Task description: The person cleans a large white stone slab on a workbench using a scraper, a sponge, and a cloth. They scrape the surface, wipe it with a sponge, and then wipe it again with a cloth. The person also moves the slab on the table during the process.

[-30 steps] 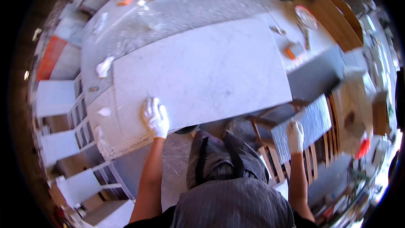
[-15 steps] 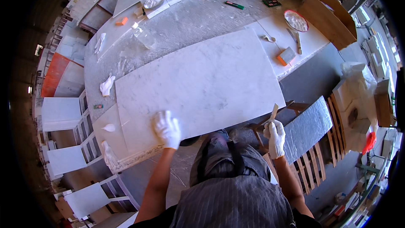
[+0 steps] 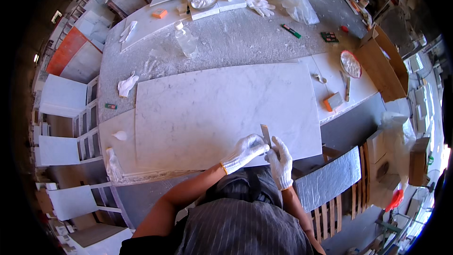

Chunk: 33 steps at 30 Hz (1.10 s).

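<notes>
A large white marble-like slab (image 3: 222, 99) with grey veining lies flat in front of me. Over its near edge both my hands, in white knit gloves, come together. My right hand (image 3: 281, 163) is closed around a thin, flat scraper blade (image 3: 265, 133), which points up and away from me. From the left, my left hand (image 3: 245, 152) meets the blade's lower end, its fingers bent and pressed together. Whether anything sits between those left fingers is hidden. Some glove fingers overlap the blade's base.
On the right lie an orange-sided block (image 3: 332, 102), a knife (image 3: 348, 87) and a red-rimmed bowl (image 3: 350, 63) of white paste. A clear bottle (image 3: 186, 42) stands beyond the slab. Cardboard box (image 3: 384, 63) sits far right; a wrapped panel (image 3: 330, 177) rests near right.
My left hand has left the slab's near-left surface and moved right to the scraper. My right hand has brought the scraper left, over the slab's near edge. The view has shifted.
</notes>
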Tool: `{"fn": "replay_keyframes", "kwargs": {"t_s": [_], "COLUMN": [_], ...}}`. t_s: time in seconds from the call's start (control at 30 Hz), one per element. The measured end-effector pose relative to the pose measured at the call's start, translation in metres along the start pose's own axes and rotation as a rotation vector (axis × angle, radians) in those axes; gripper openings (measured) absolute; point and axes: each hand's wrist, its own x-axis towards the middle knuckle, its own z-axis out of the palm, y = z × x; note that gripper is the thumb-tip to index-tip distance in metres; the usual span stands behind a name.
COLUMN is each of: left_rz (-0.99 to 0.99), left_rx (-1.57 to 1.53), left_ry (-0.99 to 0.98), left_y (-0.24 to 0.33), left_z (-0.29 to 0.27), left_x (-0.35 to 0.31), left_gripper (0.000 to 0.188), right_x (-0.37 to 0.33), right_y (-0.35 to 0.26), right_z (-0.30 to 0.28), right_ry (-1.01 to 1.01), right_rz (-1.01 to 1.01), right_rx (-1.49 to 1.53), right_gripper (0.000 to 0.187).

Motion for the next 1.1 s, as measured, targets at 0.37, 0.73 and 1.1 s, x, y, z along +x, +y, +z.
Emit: {"fn": "replay_keyframes", "kwargs": {"t_s": [0.37, 0.73, 1.1], "left_rz": [-0.136, -0.098, -0.222], "left_rx": [-0.079, -0.218, 0.096], "left_ry": [0.038, 0.366, 0.229], "left_y": [0.017, 0.022, 0.047], "left_z": [-0.007, -0.014, 0.029], "left_x": [0.025, 0.086, 0.107], "left_gripper": [0.016, 0.021, 0.041], "right_x": [0.023, 0.066, 0.101], "right_y": [-0.012, -0.015, 0.007], "right_z": [-0.001, -0.033, -0.077], "right_ry": [-0.041, -0.109, -0.143], "right_rz": [0.073, 0.066, 0.16], "right_rx": [-0.043, -0.112, 0.019], "right_gripper": [0.049, 0.054, 0.05]}}
